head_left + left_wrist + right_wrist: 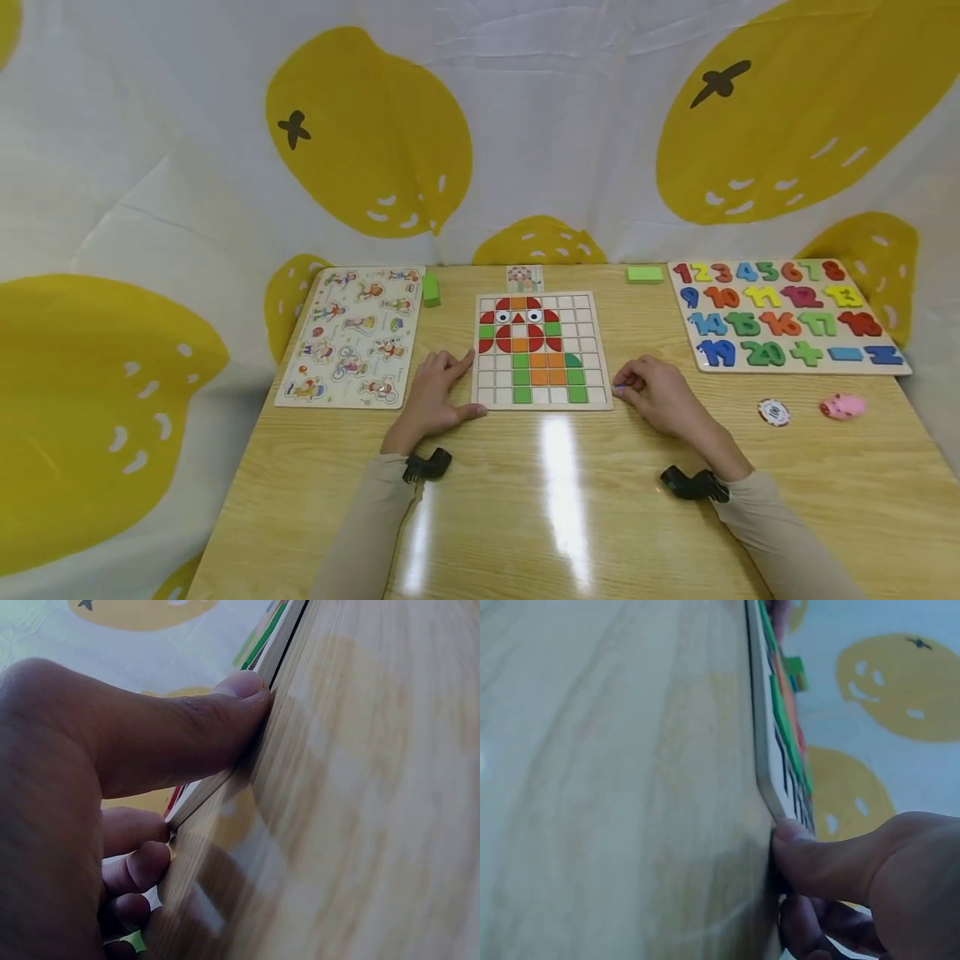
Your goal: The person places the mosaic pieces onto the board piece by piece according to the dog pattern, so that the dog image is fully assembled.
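Observation:
Flat on the table lies a wooden grid board (491,361) holding red, orange, green and white tiles that form a figure with two round eyes. My left hand (433,392) is at the board's left side, thumb at the near left corner and forefinger along the edge. The left wrist view shows its thumb (217,724) touching the board's rim. Beside the near right corner, my right hand (660,396) has curled fingers and pinches a small blue piece (620,386), mostly hidden. In the right wrist view the thumb (810,855) is at the board's corner.
A picture puzzle board (352,342) lies to the left, a number puzzle board (783,367) to the right. Green blocks (431,289) and a small picture card (524,278) are at the back. A poker chip (773,412) and a pink toy pig (843,407) lie at right.

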`<action>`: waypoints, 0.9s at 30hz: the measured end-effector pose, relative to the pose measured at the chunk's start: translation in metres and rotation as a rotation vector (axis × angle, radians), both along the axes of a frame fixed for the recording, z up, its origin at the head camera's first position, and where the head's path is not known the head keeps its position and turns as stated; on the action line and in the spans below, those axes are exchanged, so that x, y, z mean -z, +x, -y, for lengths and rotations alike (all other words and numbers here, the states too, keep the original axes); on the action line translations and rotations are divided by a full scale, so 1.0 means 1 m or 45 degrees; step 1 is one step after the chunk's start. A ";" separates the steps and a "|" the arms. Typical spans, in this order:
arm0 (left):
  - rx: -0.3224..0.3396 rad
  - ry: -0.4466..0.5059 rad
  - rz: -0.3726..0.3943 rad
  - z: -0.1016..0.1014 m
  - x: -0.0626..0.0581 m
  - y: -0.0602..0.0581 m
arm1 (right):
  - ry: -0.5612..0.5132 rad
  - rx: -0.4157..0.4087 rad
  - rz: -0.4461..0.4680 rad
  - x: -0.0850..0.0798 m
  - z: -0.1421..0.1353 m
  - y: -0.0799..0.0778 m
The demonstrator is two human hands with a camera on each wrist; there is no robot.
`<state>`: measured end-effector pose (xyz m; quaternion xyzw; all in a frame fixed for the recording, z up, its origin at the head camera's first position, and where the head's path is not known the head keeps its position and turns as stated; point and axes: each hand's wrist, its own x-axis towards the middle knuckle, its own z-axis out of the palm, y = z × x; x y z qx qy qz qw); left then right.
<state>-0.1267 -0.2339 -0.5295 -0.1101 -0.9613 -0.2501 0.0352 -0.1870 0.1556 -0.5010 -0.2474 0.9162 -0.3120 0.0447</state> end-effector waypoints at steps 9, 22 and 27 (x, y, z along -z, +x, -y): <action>-0.003 -0.017 -0.014 0.001 -0.002 -0.001 | -0.356 0.122 0.226 0.004 -0.008 -0.023; -0.028 -0.011 0.029 0.005 -0.001 -0.001 | -0.307 0.084 0.016 0.018 0.035 -0.035; -0.022 0.003 0.004 0.007 -0.001 0.000 | -0.221 0.052 -0.056 0.018 0.038 -0.037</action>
